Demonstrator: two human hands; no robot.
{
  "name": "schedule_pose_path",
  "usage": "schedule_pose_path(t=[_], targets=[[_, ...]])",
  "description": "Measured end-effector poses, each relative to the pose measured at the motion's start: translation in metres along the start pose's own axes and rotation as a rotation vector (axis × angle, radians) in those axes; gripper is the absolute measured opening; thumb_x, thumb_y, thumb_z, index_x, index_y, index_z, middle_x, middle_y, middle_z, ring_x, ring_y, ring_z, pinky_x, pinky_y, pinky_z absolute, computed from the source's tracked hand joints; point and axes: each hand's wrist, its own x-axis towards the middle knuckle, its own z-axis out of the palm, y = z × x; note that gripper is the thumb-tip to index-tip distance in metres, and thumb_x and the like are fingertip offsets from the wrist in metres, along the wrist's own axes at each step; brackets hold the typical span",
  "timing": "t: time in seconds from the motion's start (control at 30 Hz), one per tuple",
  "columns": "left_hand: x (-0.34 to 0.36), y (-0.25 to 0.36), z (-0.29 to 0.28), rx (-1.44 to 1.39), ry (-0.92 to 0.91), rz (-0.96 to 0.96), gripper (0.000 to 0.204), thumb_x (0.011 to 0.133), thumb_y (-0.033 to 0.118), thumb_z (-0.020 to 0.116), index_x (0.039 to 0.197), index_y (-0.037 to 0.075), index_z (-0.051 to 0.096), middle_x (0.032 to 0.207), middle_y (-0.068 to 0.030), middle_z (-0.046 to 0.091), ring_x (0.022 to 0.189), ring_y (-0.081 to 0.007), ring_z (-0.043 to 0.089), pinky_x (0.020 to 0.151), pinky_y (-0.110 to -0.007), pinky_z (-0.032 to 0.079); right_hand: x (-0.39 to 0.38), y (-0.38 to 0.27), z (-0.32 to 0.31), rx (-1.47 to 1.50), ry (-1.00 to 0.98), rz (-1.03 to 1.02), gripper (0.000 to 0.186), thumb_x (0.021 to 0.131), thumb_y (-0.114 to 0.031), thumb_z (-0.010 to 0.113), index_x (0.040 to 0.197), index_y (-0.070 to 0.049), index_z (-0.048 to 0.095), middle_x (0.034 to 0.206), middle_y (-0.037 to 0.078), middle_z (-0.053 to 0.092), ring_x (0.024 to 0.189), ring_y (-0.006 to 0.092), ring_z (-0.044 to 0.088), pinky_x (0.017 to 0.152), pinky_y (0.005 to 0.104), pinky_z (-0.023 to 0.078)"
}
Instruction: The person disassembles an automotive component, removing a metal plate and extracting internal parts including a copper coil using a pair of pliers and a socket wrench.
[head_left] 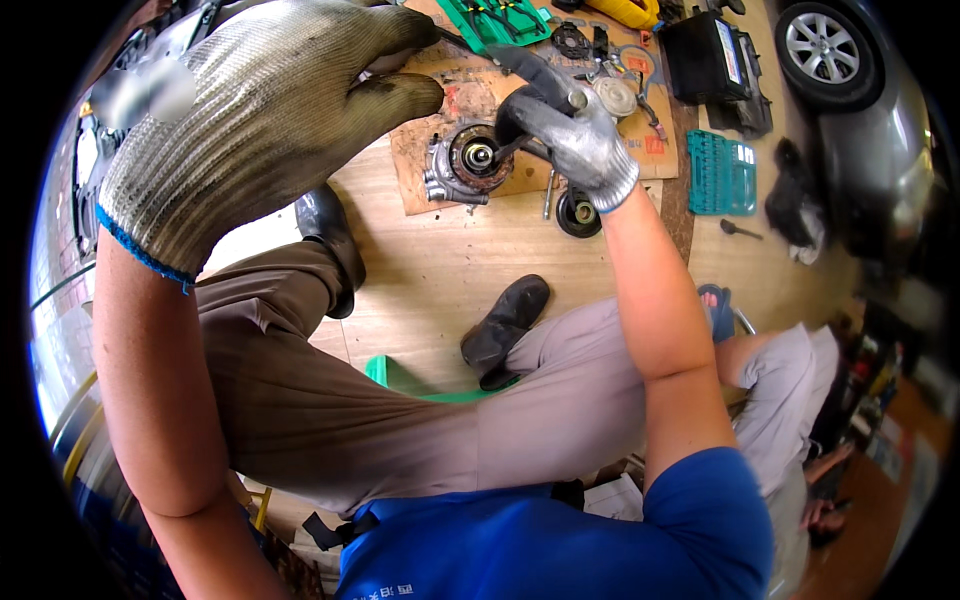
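My left hand (270, 100), in a soiled knitted work glove, is raised close to the camera at upper left. Its thumb and fingers are apart, and I see nothing gripped between them. A dark rod shows just beyond its fingertips; whether they touch, I cannot tell. My right hand (580, 140), in a grey-coated glove, is closed round a metal tool (577, 99) with a rounded end, mostly hidden by the fingers. Just left of that hand sits a car air-conditioning compressor (437, 185), its round face upward, on a cardboard sheet (405, 160). Below the hand lies a black pulley (578, 212).
A green tool tray (495, 22), small parts and a round pale coil (615, 97) lie at the back. To the right are a black battery (705, 60), a teal socket case (722, 172) and a car wheel (825, 45). Another person's leg (785, 400) is at right.
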Motion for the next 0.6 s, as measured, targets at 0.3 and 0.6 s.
schedule_pose_path(t=[0.3,0.6], targets=[[0.003,-0.003,0.011,0.003,0.010,-0.002,0.046,0.100,0.036,0.065,0.135,0.006,0.069,0.106,-0.0224,0.072,0.097,-0.0409,0.070,0.087,-0.049,0.055,0.023,0.034,0.012,-0.311,0.535,-0.141,0.034,0.106,-0.029,0.071,0.087,-0.001,0.069,0.080,-0.002,0.070,0.073,0.0097,0.057,0.067,0.0304,0.047],[-0.003,-0.008,0.008,-0.018,0.030,-0.027,0.048,0.096,0.037,0.071,0.135,0.008,0.069,0.110,-0.0226,0.071,0.102,-0.0421,0.069,0.089,-0.049,0.056,0.010,-0.014,0.022,-0.454,0.144,-0.049,0.026,0.103,-0.020,0.069,0.123,-0.003,0.072,0.103,0.007,0.074,0.094,0.0161,0.069,0.087,0.0306,0.055]])
